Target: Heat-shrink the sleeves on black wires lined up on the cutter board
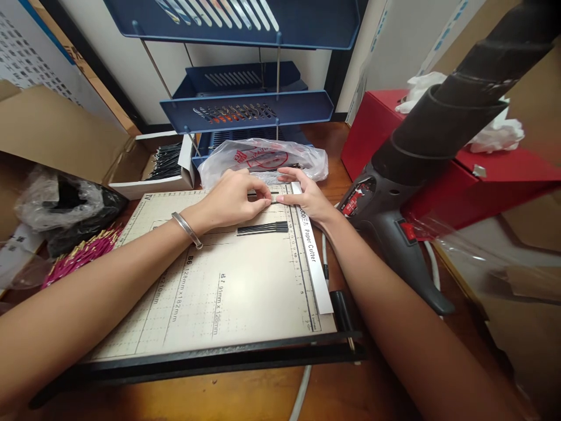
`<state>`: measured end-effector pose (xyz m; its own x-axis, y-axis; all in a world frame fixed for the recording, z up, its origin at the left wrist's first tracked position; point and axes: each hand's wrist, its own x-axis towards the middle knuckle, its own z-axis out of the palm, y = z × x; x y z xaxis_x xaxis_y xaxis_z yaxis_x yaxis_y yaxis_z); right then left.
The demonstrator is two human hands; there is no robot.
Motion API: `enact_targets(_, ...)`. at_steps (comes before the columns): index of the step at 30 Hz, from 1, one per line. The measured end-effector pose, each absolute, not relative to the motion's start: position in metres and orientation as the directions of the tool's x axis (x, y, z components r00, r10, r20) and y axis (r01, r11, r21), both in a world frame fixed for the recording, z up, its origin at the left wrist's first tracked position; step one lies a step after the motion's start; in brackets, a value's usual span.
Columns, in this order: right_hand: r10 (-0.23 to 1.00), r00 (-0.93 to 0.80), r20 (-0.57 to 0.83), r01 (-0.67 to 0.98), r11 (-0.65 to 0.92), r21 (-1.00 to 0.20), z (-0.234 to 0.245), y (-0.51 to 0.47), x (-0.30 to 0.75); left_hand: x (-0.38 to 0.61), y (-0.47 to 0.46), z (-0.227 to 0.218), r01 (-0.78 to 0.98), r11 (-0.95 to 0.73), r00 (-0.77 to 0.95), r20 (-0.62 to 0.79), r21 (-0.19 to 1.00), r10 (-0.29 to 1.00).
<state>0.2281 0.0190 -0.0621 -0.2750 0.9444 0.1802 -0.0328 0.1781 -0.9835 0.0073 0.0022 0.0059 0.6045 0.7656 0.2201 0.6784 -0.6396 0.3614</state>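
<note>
My left hand [239, 199], with a silver bangle on its wrist, is pinched at the far right part of a cream paper cutter board [258, 286]. Thin black wires [274, 193] show at its thumb and fingertips, mostly hidden by them. Facing it is my right hand [304, 196], fingers apart, its thumb tip close to those wires and its palm over the white strip [313, 257] marked "Paper Cutter". Nearer to me, a small row of thin black wires [263, 228] lies side by side on the board, their thicker ends towards the white strip.
Behind the board are a crumpled plastic bag [263, 161], a blue tiered rack [245, 108] and a white box [151, 186] of black wires. Magenta wires [85, 254] lie at left. A dark heat gun [394, 193] and a red box [372, 128] stand at right; the cutter's black handle [342, 313] is near.
</note>
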Motion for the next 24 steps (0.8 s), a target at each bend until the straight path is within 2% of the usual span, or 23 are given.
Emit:
enact_targets(5,0.944,-0.279,0.175,-0.031,0.173,-0.984,-0.0625,0.0189,0.2287,0.0079,0.002,0.0039,0.675,-0.624,0.585,0.229,0.394,0.778)
enact_targets(10,0.945,-0.281,0.169,-0.047,0.163,-0.986,-0.0616,0.0177,0.2283,0.0093,0.0008,0.0038,0.698,-0.615,0.579,0.216,0.367,0.786)
enact_targets(17,0.947,-0.281,0.157,-0.056,0.147,-0.988,-0.0621,0.0177,0.2281,0.0078,0.0016,0.0001,0.692,-0.637,0.579,0.266,0.34,0.771)
enact_targets(24,0.964,-0.249,0.094,-0.091,0.073,-0.993,-0.0616,0.017,0.2248,0.0017,0.0079,-0.0037,0.647,-0.558,0.427,0.36,0.519,0.829)
